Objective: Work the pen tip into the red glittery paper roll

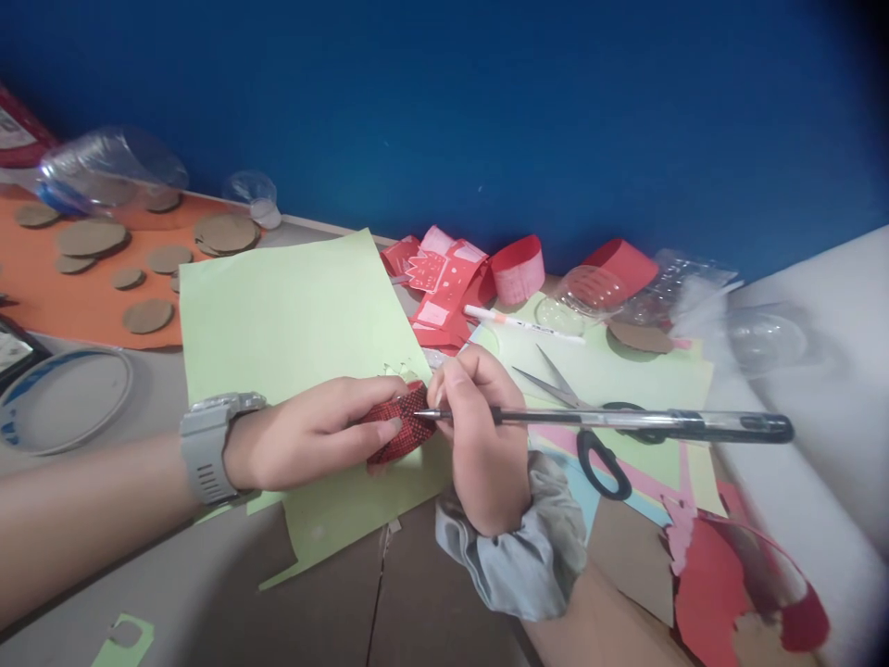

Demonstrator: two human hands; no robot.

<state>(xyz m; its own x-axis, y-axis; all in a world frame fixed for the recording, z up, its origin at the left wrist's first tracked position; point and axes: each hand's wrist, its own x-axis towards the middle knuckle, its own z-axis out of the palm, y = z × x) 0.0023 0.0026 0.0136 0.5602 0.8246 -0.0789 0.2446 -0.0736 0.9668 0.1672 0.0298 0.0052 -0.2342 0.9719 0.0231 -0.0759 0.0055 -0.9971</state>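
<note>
My left hand (319, 431), a grey watch (215, 445) on its wrist, holds a small red cutout (417, 435) covered in dark cross-hatching, with the thumb and fingers closed on its left side. In my right hand (479, 435) is a black pen (625, 421), held almost level, its tip at the upper right part of the red cutout. A pale green paper sheet (284, 315) lies underneath both. A small jagged green edge (401, 371) shows just above the red piece. Round my right wrist is a grey scrunchie (520, 547).
Scissors (604, 463) lie partly open on coloured paper at right, behind the pen. A white marker (520, 324), red paper strips (451, 278) and clear plastic pieces (590, 289) lie farther back. Cardboard discs (93, 238) rest on orange paper at left, near a tape roll (129, 394).
</note>
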